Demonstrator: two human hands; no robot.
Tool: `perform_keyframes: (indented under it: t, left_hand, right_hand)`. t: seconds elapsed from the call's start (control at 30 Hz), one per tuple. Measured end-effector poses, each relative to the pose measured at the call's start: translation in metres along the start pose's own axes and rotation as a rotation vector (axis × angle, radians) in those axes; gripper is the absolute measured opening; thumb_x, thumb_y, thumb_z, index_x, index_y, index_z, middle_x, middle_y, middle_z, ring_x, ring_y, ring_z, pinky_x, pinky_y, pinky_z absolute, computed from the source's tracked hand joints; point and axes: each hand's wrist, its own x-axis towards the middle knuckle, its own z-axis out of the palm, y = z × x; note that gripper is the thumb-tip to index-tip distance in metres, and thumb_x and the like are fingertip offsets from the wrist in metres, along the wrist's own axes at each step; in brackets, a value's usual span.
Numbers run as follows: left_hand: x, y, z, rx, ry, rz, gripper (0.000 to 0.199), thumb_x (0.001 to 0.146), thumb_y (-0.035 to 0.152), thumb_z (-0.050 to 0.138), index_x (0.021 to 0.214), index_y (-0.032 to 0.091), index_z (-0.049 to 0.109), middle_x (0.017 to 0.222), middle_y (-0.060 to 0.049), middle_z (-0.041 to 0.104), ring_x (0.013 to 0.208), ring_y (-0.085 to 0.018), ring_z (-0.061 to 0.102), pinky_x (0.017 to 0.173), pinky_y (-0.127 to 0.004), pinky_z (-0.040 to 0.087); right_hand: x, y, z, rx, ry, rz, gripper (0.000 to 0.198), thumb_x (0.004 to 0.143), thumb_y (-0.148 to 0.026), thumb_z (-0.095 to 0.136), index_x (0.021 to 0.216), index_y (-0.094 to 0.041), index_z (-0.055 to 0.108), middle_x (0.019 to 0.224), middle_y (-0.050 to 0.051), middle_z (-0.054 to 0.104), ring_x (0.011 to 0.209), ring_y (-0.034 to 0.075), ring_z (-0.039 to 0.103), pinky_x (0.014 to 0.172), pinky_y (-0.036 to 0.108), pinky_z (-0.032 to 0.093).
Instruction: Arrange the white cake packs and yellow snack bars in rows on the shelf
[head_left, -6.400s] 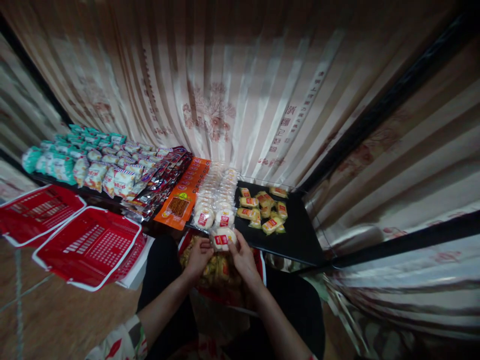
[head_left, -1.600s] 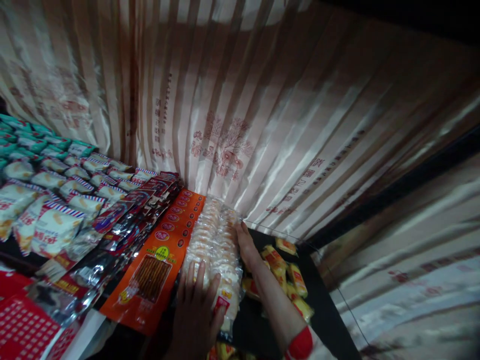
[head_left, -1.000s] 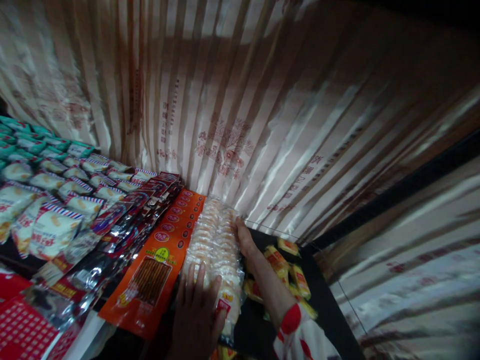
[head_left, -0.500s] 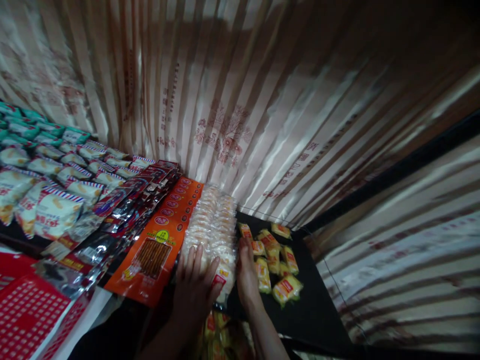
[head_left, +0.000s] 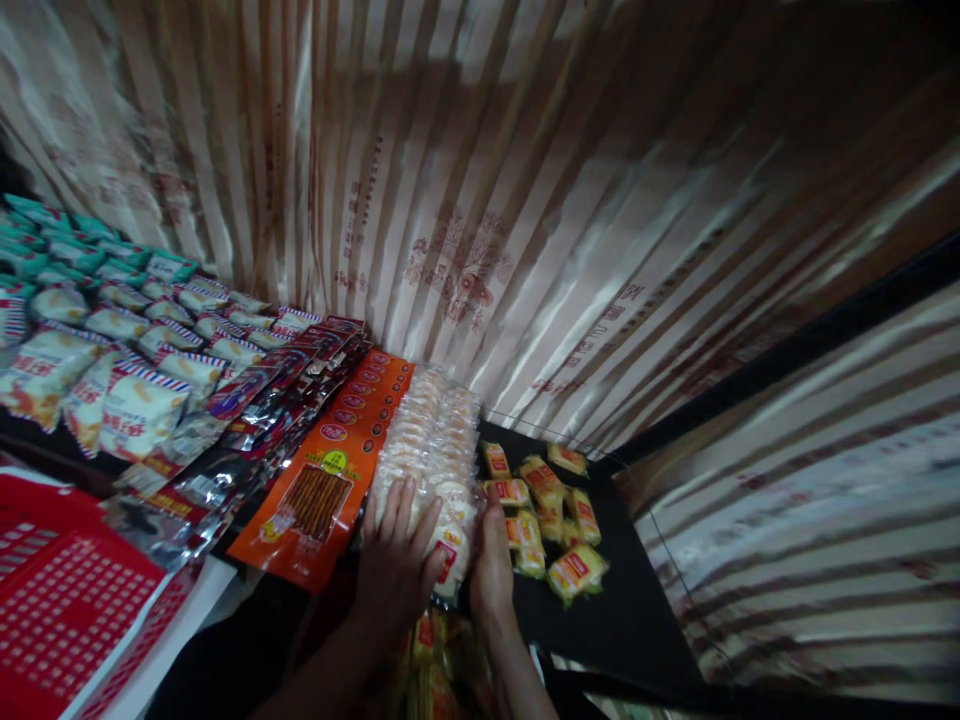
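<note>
"Quick one: left hand (head_left: 395,565)?"

"I see it spread wide, palm down, fingers over the near end of the white packs (head_left: 450,440)."

"Right hand (head_left: 491,570)?"

"Fingers together, set along the right side of the same packs. Inner side's hidden from me — can't tell if it grips."

"Where are the packs?"

"On the black shelf (head_left: 577,630), two rows running back toward the curtain (head_left: 450,150). Near end sits between the hands. I get a red label on the front of the right row."

"Neighbours?"

"Going left: orange pack (head_left: 330,460) just beside, then dark packs (head_left: 277,400) overlapping, striped bags (head_left: 146,410), green bags (head_left: 97,258). Going right: yellow packs (head_left: 576,570), loose, just past the right hand."

"Lower down?"

"More yellow wrappers (head_left: 429,685) between the forearms, below the shelf edge — too dark for me to count. Red basket (head_left: 67,610), lower left, near the shelf front."
</note>
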Motion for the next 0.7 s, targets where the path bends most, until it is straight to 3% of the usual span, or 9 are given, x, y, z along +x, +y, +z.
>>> perform_keyframes:
  t: [0.17,0.33,0.57,0.7]
  left_hand:
    - [-0.002,0.001,0.004,0.009,-0.028,0.018,0.05,0.082,0.038,0.05,0.129,0.022,0.045,0.14,-0.012,0.037,0.131,-0.029,0.03,0.107,-0.051,0.015]
    - [-0.001,0.003,0.004,0.025,-0.025,0.014,0.045,0.084,0.033,0.048,0.127,0.021,0.047,0.14,-0.013,0.038,0.13,-0.027,0.034,0.108,-0.049,0.015]
    - [0.0,0.003,0.002,0.002,0.062,0.015,0.048,0.08,0.033,0.051,0.126,0.019,0.048,0.138,-0.014,0.04,0.131,-0.031,0.03,0.106,-0.052,0.017]
    - [0.002,0.004,-0.001,-0.053,0.1,0.012,0.046,0.081,0.028,0.049,0.125,0.015,0.048,0.141,-0.017,0.035,0.133,-0.033,0.025,0.104,-0.055,0.021]
  right_hand:
    - [-0.009,-0.006,0.011,-0.056,0.037,0.089,0.07,0.084,-0.06,0.027,0.14,-0.018,0.024,0.146,0.006,0.027,0.136,0.021,0.019,0.112,0.041,0.016]
    - [-0.009,-0.017,0.018,-0.121,0.041,0.03,0.068,0.085,-0.057,0.026,0.142,-0.019,0.019,0.148,0.006,0.022,0.136,0.021,0.018,0.112,0.04,0.016]
    - [-0.016,-0.028,0.004,-0.245,0.089,-0.227,0.06,0.088,-0.049,0.03,0.139,-0.017,0.025,0.147,0.009,0.022,0.136,0.023,0.018,0.111,0.045,0.015]
    - [-0.005,-0.045,-0.007,-0.316,0.086,-0.389,0.054,0.088,-0.045,0.034,0.133,-0.016,0.036,0.143,0.012,0.031,0.133,0.025,0.026,0.108,0.047,0.022]
